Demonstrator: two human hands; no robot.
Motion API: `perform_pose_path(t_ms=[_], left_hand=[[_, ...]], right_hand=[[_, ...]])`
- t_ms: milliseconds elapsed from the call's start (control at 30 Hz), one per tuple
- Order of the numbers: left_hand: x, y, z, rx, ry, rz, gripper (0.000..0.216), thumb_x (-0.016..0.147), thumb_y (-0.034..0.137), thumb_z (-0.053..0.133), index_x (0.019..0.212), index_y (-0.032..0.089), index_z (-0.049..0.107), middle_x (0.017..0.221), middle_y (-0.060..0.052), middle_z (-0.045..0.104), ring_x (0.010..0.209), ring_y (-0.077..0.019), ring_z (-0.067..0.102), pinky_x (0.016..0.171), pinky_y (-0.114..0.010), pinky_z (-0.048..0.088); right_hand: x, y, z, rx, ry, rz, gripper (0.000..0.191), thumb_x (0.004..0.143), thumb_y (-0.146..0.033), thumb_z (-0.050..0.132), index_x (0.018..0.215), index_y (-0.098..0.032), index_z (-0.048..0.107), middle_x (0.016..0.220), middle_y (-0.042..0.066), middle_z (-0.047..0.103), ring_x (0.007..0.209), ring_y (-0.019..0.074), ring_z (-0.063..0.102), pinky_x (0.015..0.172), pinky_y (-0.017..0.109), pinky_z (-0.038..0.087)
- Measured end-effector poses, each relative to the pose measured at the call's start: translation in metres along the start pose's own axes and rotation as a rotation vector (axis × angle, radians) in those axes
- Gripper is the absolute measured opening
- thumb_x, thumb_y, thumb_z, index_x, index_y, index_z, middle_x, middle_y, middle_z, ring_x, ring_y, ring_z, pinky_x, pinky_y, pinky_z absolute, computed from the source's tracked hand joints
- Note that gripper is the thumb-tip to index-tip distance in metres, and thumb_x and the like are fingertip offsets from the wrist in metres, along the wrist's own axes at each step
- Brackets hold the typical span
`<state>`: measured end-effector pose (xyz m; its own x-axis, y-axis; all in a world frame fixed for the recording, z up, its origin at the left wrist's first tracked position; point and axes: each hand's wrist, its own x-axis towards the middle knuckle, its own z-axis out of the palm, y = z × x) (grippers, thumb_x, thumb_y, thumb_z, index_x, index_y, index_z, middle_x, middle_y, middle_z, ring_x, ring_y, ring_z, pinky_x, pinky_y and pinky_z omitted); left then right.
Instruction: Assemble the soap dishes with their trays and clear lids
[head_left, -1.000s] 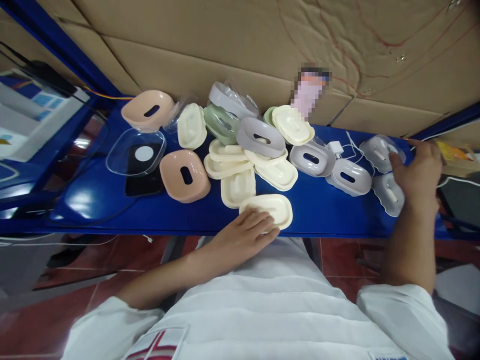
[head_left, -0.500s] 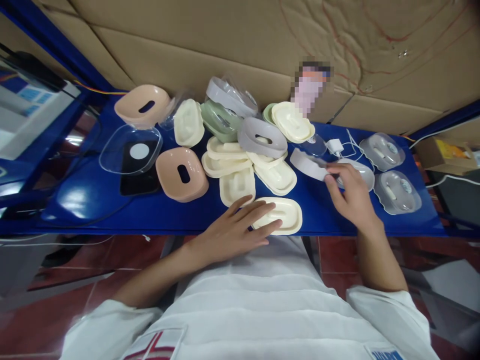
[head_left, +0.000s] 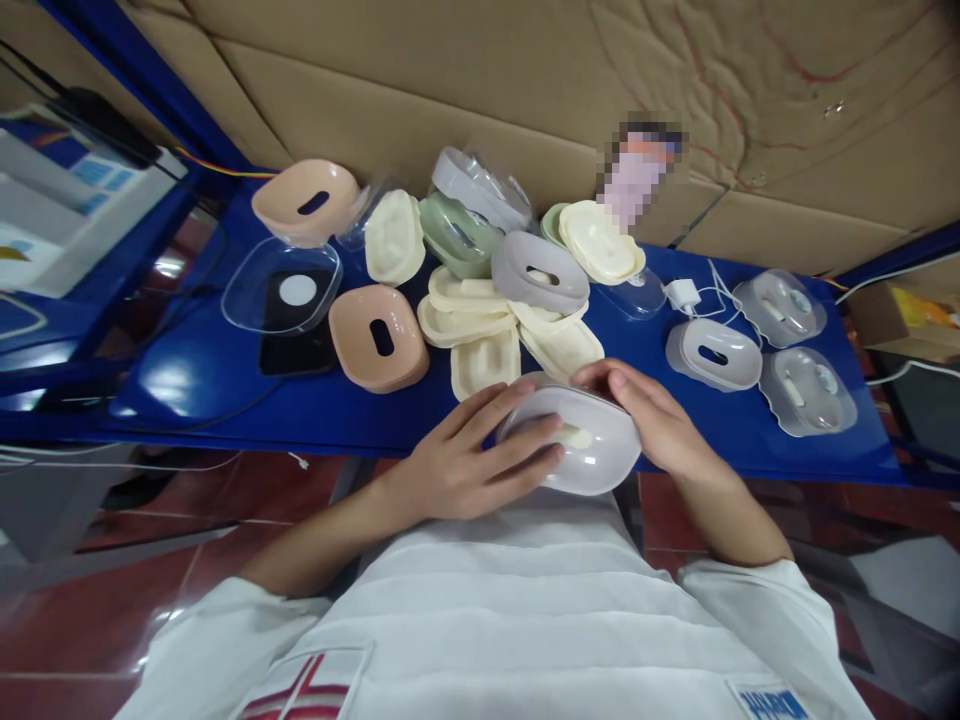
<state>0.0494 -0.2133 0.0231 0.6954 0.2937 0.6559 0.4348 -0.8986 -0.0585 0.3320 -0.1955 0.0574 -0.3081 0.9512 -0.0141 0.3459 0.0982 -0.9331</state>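
Both hands point(head_left: 461, 465) point(head_left: 664, 420) grip a grey cover point(head_left: 600, 462), cream trays point(head_left: 485, 365) crowded just beyond.

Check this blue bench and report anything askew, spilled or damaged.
The grey piece at the back sits tilted behind the green piece, out of line with its neighbours. The cream trays overlap untidily, with a slotted grey piece partly over them. No spill or clear damage shows.

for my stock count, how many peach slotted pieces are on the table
2: one peach piece at the back left of the blue table; the second peach piece nearer its front edge. Any nested beneath would be hidden.
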Motion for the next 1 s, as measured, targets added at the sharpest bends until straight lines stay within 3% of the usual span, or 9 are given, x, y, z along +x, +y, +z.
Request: perform_pose_path(t_ms=[133,200,267,367,533,633,700,867,1000], left_hand=[[-0.001,0.005,0.014,-0.148,0.006,-0.157,0.036,0.097,0.043,0.086,0.127,0.028,0.076,0.144,-0.006,0.074,0.162,-0.0394,0.044,0.118,-0.052,0.057],[-0.001,0.006,0.024,-0.225,0.014,-0.23,0.035,0.097,0.047,0.085,0.124,0.026,0.077,0.139,-0.006,0.077,0.158,-0.038,0.049,0.117,-0.051,0.057],[-0.001,0.008,0.034,-0.254,0.014,-0.278,0.035,0.098,0.048,0.084,0.123,0.025,0.078,0.136,-0.006,0.078,0.154,-0.0372,0.054,0.117,-0.05,0.058],[-0.001,0.013,0.045,-0.199,-0.032,-0.3,0.037,0.1,0.05,0.08,0.127,0.025,0.078,0.134,-0.008,0.079,0.149,-0.0373,0.059,0.113,-0.049,0.058],[0.0,0.018,0.043,-0.14,-0.145,-0.285,0.038,0.104,0.049,0.076,0.132,0.023,0.075,0.139,-0.01,0.077,0.146,-0.04,0.061,0.119,-0.057,0.051],[0.0,0.017,0.034,-0.117,-0.203,-0.237,0.031,0.11,0.039,0.067,0.137,0.023,0.07,0.146,-0.007,0.073,0.147,-0.0355,0.062,0.133,-0.065,0.035],[-0.002,0.015,0.03,-0.102,-0.202,-0.198,0.029,0.112,0.032,0.064,0.138,0.021,0.069,0.147,-0.007,0.073,0.143,-0.0304,0.065,0.137,-0.063,0.03],[-0.011,0.014,0.036,-0.096,-0.147,-0.119,0.033,0.109,0.035,0.071,0.136,0.017,0.071,0.141,-0.011,0.076,0.134,-0.025,0.071,0.129,-0.045,0.045],[-0.014,0.014,0.04,-0.095,-0.155,-0.129,0.036,0.107,0.037,0.074,0.137,0.016,0.072,0.143,-0.01,0.075,0.134,-0.0239,0.07,0.127,-0.043,0.046]], right_hand=[[-0.019,0.005,-0.01,-0.408,0.351,-0.397,0.049,0.114,-0.06,0.041,0.139,-0.03,0.071,0.142,0.011,0.069,0.124,0.03,0.07,0.106,0.049,0.058],[-0.033,0.008,-0.015,-0.592,0.29,-0.54,0.051,0.113,-0.063,0.041,0.142,-0.032,0.07,0.14,0.011,0.072,0.129,0.0326,0.07,0.11,0.054,0.056],[-0.044,0.014,-0.015,-0.732,0.106,-0.605,0.055,0.11,-0.066,0.05,0.15,-0.032,0.065,0.139,0.01,0.075,0.128,0.0323,0.072,0.114,0.054,0.054],[-0.05,0.031,-0.005,-0.87,-0.058,-0.593,0.065,0.104,-0.06,0.068,0.161,-0.03,0.056,0.148,0.01,0.073,0.136,0.0306,0.07,0.124,0.052,0.047],[-0.051,0.052,0.011,-0.923,-0.063,-0.556,0.063,0.107,-0.042,0.07,0.165,-0.025,0.051,0.155,0.01,0.068,0.147,0.0282,0.062,0.131,0.052,0.043],[-0.052,0.054,0.013,-0.908,-0.061,-0.576,0.064,0.107,-0.035,0.07,0.167,-0.026,0.049,0.159,0.01,0.064,0.152,0.028,0.059,0.134,0.055,0.042],[-0.053,0.054,0.014,-0.898,-0.065,-0.593,0.065,0.107,-0.032,0.07,0.168,-0.027,0.048,0.16,0.009,0.063,0.152,0.0277,0.059,0.135,0.055,0.042],[-0.051,0.058,0.016,-0.864,-0.056,-0.668,0.065,0.106,-0.029,0.07,0.167,-0.026,0.049,0.157,0.01,0.066,0.15,0.0271,0.061,0.135,0.059,0.04],[-0.047,0.058,0.015,-0.88,-0.046,-0.69,0.061,0.106,-0.031,0.07,0.164,-0.025,0.053,0.155,0.01,0.068,0.15,0.0267,0.061,0.135,0.059,0.04]])
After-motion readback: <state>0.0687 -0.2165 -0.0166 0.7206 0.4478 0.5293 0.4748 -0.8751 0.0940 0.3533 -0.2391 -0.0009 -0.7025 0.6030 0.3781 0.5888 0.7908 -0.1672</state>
